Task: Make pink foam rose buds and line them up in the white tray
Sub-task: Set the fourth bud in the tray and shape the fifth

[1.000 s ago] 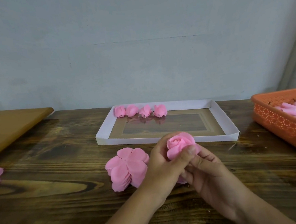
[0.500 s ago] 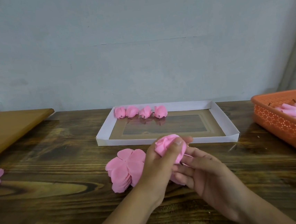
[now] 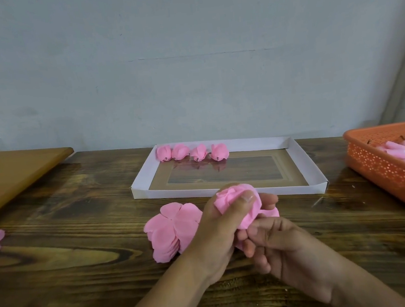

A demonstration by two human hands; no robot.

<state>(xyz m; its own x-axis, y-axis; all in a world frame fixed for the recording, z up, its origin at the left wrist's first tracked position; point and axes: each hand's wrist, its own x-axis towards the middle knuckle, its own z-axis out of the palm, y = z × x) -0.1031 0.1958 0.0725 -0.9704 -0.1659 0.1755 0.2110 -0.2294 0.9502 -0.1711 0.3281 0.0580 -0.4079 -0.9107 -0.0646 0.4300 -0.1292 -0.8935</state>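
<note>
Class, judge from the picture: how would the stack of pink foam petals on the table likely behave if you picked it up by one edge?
The petal stack looks thin and already fanned, so it would probably droop and slide apart. It likely weighs very little. Lying flat on the table, it should not roll.

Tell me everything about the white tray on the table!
The white tray is a flat, shallow rectangle that looks like folded card, with low white walls. Its floor has a brown border round a shiny middle that looks see-through, since wood grain shows there. It lies flat on the wooden table, beyond the hands. Four pink rose buds sit in a row along its far wall, at the left end.
</note>
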